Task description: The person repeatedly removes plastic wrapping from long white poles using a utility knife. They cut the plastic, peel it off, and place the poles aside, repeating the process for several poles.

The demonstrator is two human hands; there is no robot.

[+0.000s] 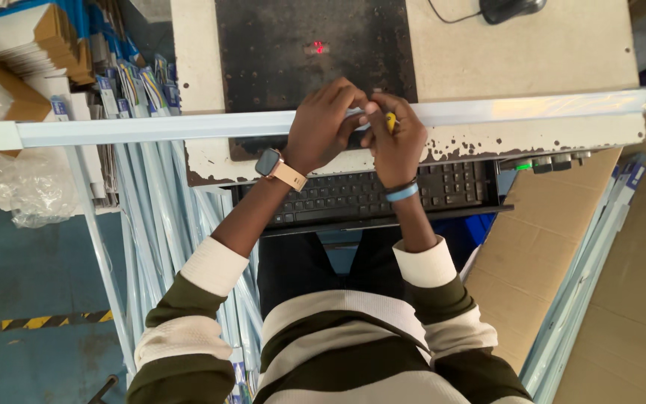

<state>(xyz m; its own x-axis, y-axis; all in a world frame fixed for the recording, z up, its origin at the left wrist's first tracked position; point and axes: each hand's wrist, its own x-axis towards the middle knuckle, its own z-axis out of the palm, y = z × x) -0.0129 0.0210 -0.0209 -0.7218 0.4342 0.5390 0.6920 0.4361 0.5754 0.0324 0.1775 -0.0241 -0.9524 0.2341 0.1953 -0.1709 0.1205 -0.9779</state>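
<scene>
Here, a long pale-blue strip (188,129) is held across the worn front edge of a beige workbench (532,52), running from the left side of the view to the right. The left hand (321,123) is curled over the strip near its middle, the fingers bent and pressed down on it, while the right hand (394,135) is closed just beside it, the fingertips of the two hands touching. A small yellow object (390,120) is pinched in the right hand's fingers; only a sliver of it is seen, so its kind cannot be told. A smartwatch with a tan strap (278,168) is worn on the left wrist, and a blue band (402,192) on the right. A dark mat (293,52) is laid on the bench beyond the hands, with a small red light spot (318,47) cast on it. A black keyboard (353,196) is seen on a pulled-out tray below the bench edge, under the forearms. A black mouse (510,9) lies at the far right of the bench. More pale-blue strips (158,217) are stacked upright to the left, flat cardboard sheets (622,299) are propped on the right, and clear plastic bags (24,191) hang at far left.
</scene>
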